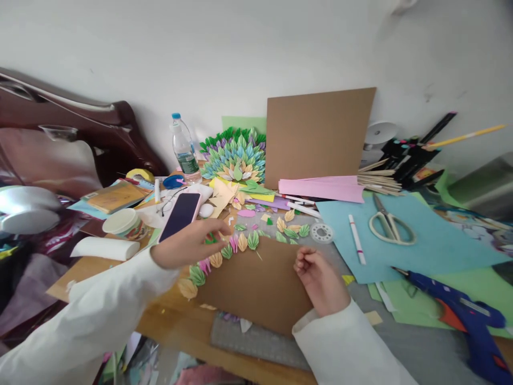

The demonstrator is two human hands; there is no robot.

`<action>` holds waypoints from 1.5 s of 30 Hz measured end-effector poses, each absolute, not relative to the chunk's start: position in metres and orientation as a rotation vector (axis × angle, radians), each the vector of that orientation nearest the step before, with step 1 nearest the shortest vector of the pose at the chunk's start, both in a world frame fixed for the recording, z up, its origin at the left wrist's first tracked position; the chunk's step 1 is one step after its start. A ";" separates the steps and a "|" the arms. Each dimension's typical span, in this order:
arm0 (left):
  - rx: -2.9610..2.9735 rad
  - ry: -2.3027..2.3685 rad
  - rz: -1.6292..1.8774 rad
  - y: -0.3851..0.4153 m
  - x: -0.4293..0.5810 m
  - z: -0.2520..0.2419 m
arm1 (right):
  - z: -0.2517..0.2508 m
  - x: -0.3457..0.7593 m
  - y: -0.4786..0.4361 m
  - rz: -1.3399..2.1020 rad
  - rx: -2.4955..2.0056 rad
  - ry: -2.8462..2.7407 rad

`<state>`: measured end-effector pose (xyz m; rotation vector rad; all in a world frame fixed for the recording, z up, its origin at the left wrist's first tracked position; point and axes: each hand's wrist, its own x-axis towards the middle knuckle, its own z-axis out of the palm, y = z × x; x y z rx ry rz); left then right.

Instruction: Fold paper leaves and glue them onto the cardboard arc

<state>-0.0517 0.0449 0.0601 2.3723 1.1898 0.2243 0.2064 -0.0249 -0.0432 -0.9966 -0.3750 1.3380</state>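
Observation:
My left hand [196, 240] reaches over the far left edge of a brown board [256, 283], its thumb and fingers apart. A green piece [210, 238] shows in the gap between them; it seems to lie behind the fingers. Pleated paper leaves in green [253, 240], pink [204, 266] and pale orange [187, 289] line that edge of the board. My right hand [320, 278] is at the board's right edge, fingertips curled together; whether they pinch anything small is hidden. A thin pale strip [259, 255] lies on the board near the last green leaf.
Loose leaves [292, 230] lie beyond the board. A phone [180, 214] and a cup [124, 223] are at the left. A finished leaf fan [236, 155] and an upright board [318, 139] lean at the back. Scissors [390, 224] and a glue gun [457, 305] lie at the right.

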 end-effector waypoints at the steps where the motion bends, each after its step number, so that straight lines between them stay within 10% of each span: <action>1: 2.394 1.224 0.231 0.053 -0.052 0.056 | -0.044 0.206 -0.025 1.343 -0.985 -0.378; 25: 2.640 1.301 0.412 0.239 0.031 -0.008 | -0.038 0.206 -0.022 1.405 -1.001 -0.306; 36: 2.177 1.334 1.079 0.159 0.002 0.047 | -0.038 0.203 -0.026 1.333 -1.049 -0.477; 45: 1.563 1.086 0.903 0.022 -0.012 0.039 | -0.033 0.182 -0.052 1.190 -0.975 -1.009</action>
